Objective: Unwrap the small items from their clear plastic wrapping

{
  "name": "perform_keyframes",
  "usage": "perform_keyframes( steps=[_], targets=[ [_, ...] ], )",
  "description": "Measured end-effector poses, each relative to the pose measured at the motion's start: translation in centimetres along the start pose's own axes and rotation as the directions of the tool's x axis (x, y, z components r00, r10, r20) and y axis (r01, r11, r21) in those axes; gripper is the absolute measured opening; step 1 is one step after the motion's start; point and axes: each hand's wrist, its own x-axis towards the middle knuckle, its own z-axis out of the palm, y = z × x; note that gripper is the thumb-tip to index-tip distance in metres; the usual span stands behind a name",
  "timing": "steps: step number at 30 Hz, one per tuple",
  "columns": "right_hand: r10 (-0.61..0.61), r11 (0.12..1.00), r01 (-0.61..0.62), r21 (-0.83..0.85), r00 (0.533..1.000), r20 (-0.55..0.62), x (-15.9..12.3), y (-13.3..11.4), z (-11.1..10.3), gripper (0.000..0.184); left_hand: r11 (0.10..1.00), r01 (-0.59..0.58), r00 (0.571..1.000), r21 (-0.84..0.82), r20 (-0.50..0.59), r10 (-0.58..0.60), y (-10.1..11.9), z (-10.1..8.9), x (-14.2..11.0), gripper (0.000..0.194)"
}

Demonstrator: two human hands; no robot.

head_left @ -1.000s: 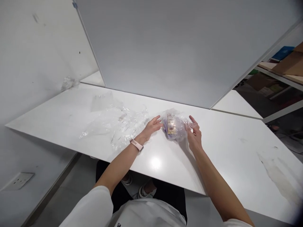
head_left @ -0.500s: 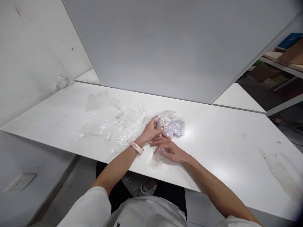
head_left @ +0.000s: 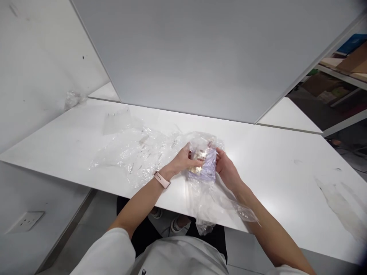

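Note:
A flat packet with a purple and gold front [head_left: 210, 165] stands out through clear plastic in the middle of the white table [head_left: 272, 172]. My left hand [head_left: 183, 159] is closed on its left side, thumb lying across the front. At the right edge, the curled fingers of my right hand [head_left: 228, 170] grip the same packet. Loose clear film [head_left: 200, 202] trails from it toward me, over the table's front edge and against my right forearm. What the packet contains cannot be made out.
Crumpled clear plastic wrap [head_left: 132, 149] spreads left of my hands. A thin clear sheet [head_left: 116, 121] lies behind it, and a wad of plastic [head_left: 73, 100] sits by the left wall. A grey panel [head_left: 183, 61] rises along the back. Shelves [head_left: 344, 76] stand far right.
My right hand has moved from the near side of the bundle to its right edge. The packet now faces up with its purple and gold front showing, and the film has spread out toward me.

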Motion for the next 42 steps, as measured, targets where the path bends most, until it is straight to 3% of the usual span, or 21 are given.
perform_keyframes(
  steps=[2, 4, 6, 8, 10, 12, 13, 17, 19, 21, 24, 27, 30, 33, 35, 39, 42],
  targets=[
    [0.015, 1.000, -0.014, -0.020, 1.000, 0.023, -0.2, 0.4, 0.7, 0.056, 0.997, 0.045, 0.999, 0.062, 0.021, -0.046, -0.3, 0.4, -0.2, 0.072],
    [0.033, 0.999, -0.033, 0.013, 0.999, 0.028, -0.4, 0.7, 1.0, 0.052, 0.993, 0.068, 0.998, 0.095, 0.000, -0.069, -0.3, 0.3, -0.3, 0.080],
    [0.099, 0.993, -0.102, 0.062, 0.994, 0.052, -0.4, 0.8, 1.0, 0.044, 0.989, 0.023, 0.996, 0.145, -0.088, -0.010, 0.0, 0.0, -0.1, 0.088],
    [0.171, 0.980, -0.179, 0.082, 0.980, 0.101, -0.4, 0.7, 0.7, 0.044, 0.969, -0.083, 0.974, 0.233, -0.188, 0.129, 0.4, -0.5, 0.1, 0.092],
    [0.228, 0.967, -0.242, 0.080, 0.962, 0.151, -0.4, 0.7, 0.4, 0.047, 0.941, -0.169, 0.945, 0.292, -0.223, 0.238, 0.6, -1.2, 0.3, 0.072],
    [0.270, 0.956, -0.286, 0.061, 0.944, 0.192, -0.4, 0.8, 0.1, 0.051, 0.946, -0.194, 0.926, 0.261, -0.269, 0.265, 0.7, -1.8, 0.6, 0.038],
    [0.280, 0.954, -0.296, 0.053, 0.939, 0.200, -0.4, 0.8, 0.1, 0.052, 0.958, -0.192, 0.914, 0.215, -0.316, 0.254, 0.7, -2.1, 0.8, 0.031],
    [0.276, 0.955, -0.289, 0.060, 0.947, 0.162, -0.2, 1.0, 0.0, 0.059, 0.976, -0.214, 0.839, -0.041, -0.519, 0.162, 0.9, -3.3, 1.2, 0.038],
    [0.261, 0.956, -0.273, 0.109, 0.959, 0.109, 0.0, 0.8, 0.0, 0.061, 0.960, -0.212, 0.863, -0.182, -0.495, 0.097, 1.2, -3.6, 1.1, 0.040],
    [0.230, 0.954, -0.234, 0.185, 0.972, 0.045, 0.1, 0.5, -0.1, 0.063, 0.962, -0.135, 0.918, -0.237, -0.395, 0.032, 1.5, -3.5, 0.9, 0.046],
    [0.179, 0.954, -0.166, 0.249, 0.984, -0.028, 0.3, 0.3, -0.2, 0.063, 0.990, 0.072, 0.993, -0.121, -0.085, -0.082, 1.5, -2.4, 0.3, 0.050],
    [0.155, 0.967, -0.133, 0.219, 0.984, -0.087, 0.4, 0.8, 0.0, 0.064, 0.988, 0.151, 0.963, -0.017, 0.228, -0.144, 0.9, -0.6, -0.3, 0.054],
    [0.075, 0.994, -0.064, 0.088, 0.989, -0.129, 0.2, 1.3, 0.5, 0.064, 0.989, 0.141, 0.933, -0.043, 0.339, -0.118, 0.1, 0.9, -0.6, 0.068],
    [-0.033, 0.989, 0.009, -0.150, 0.987, -0.158, -0.2, 1.2, 1.2, 0.057, 0.991, 0.127, 0.937, -0.045, 0.333, -0.105, -0.6, 1.4, -0.6, 0.077],
    [-0.048, 0.977, 0.008, -0.215, 0.982, -0.182, -0.5, 0.9, 1.4, 0.052, 0.992, 0.127, 0.959, 0.003, 0.256, -0.123, -1.1, 1.3, -0.4, 0.083],
    [0.098, 0.995, -0.101, -0.018, 0.987, -0.124, -0.6, 0.4, 1.2, 0.057, 0.989, 0.113, 0.994, 0.095, -0.012, -0.112, -1.5, 0.9, -0.1, 0.093],
    [0.141, 0.990, -0.140, 0.022, 0.990, -0.025, -0.3, 0.5, 0.4, 0.058, 0.990, 0.070, 0.994, 0.126, -0.096, -0.058, -1.2, 0.6, 0.0, 0.081]
  ],
)
